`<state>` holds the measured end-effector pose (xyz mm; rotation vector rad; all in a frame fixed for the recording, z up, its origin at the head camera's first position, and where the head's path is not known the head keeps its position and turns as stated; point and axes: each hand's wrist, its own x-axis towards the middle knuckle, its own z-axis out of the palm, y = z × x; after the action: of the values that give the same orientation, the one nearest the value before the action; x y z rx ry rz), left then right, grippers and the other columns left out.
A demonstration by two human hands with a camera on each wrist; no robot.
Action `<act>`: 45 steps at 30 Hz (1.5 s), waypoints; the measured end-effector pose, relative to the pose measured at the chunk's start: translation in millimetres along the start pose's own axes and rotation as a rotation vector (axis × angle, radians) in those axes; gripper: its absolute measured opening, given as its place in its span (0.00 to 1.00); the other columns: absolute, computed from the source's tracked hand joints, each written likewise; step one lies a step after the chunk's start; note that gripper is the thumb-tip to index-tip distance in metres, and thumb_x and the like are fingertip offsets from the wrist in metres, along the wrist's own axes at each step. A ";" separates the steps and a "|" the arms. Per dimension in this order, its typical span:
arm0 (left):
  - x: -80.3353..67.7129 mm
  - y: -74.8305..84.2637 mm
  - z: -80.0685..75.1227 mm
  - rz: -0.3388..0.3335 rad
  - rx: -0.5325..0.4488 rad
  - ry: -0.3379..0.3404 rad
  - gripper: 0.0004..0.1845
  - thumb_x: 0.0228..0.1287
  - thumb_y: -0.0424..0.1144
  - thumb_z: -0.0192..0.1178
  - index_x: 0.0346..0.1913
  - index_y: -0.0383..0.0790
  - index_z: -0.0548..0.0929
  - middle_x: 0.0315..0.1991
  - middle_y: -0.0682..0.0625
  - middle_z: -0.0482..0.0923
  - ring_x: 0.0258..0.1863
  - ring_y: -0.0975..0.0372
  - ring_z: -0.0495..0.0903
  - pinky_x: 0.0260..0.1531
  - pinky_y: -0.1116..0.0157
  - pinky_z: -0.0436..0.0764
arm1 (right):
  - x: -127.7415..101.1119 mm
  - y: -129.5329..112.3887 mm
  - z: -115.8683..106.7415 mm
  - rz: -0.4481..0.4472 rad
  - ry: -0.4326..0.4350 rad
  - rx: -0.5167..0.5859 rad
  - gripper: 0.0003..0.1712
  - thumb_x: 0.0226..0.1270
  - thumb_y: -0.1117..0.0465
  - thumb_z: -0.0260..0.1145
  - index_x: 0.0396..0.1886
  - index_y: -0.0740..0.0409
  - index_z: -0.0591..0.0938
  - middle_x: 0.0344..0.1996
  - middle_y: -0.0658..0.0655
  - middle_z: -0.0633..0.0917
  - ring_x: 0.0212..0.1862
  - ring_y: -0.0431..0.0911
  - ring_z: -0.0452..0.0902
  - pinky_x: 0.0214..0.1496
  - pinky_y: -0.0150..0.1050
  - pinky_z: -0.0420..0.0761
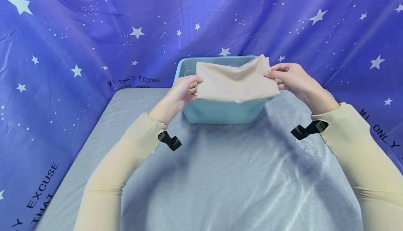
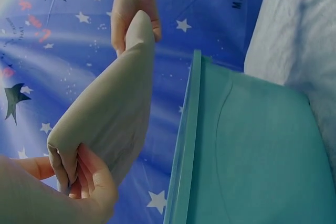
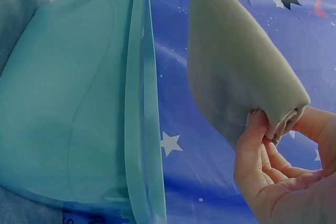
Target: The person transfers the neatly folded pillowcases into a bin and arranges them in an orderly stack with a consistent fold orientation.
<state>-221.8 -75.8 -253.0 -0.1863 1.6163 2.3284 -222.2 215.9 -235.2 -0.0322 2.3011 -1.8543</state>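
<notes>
A folded beige cloth [image 1: 236,82] is stretched between my two hands above the front rim of a teal plastic bin [image 1: 220,113]. My left hand [image 1: 184,89] pinches the cloth's left end between thumb and fingers. At the opposite end, my right hand [image 1: 291,78] pinches it the same way. The upper edge sags in the middle and peaks near the right hand. Both wrist views show folded layers at the gripped ends and a gap between the cloth [image 2: 113,103] and the bin's rim [image 3: 139,103]. The cloth hides part of the bin's opening in the head view.
The bin stands at the back of a table covered with a grey-blue cloth [image 1: 233,175]. Behind and beside the table hangs a blue curtain [image 1: 167,10] with white stars and black lettering. Black wrist-camera mounts [image 1: 170,140] stick out from both sleeves.
</notes>
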 end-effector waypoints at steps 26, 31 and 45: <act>35.0 7.0 -4.2 -0.007 0.102 0.116 0.13 0.58 0.32 0.53 0.47 0.36 0.72 0.36 0.48 0.72 0.36 0.61 0.72 0.46 0.61 0.71 | 37.8 -6.8 7.6 0.129 0.001 -0.019 0.16 0.57 0.57 0.63 0.41 0.60 0.72 0.21 0.46 0.79 0.22 0.35 0.73 0.23 0.27 0.72; 42.2 6.6 -5.1 0.004 0.144 0.144 0.15 0.58 0.33 0.54 0.49 0.37 0.73 0.41 0.47 0.73 0.37 0.60 0.72 0.41 0.64 0.72 | 45.8 -6.8 9.1 0.156 -0.006 0.000 0.14 0.57 0.58 0.62 0.40 0.61 0.72 0.23 0.47 0.80 0.25 0.36 0.76 0.29 0.29 0.77; 60.6 5.7 -7.2 -0.019 0.137 0.199 0.16 0.59 0.33 0.54 0.51 0.37 0.72 0.46 0.46 0.71 0.38 0.59 0.72 0.33 0.66 0.72 | 64.0 -2.8 13.0 0.172 0.001 -0.066 0.26 0.59 0.57 0.60 0.54 0.66 0.68 0.22 0.46 0.78 0.26 0.36 0.76 0.30 0.29 0.78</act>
<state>-281.5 -74.1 -267.0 -0.4121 1.8505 2.2345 -283.4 194.1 -243.5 0.1531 2.2860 -1.6950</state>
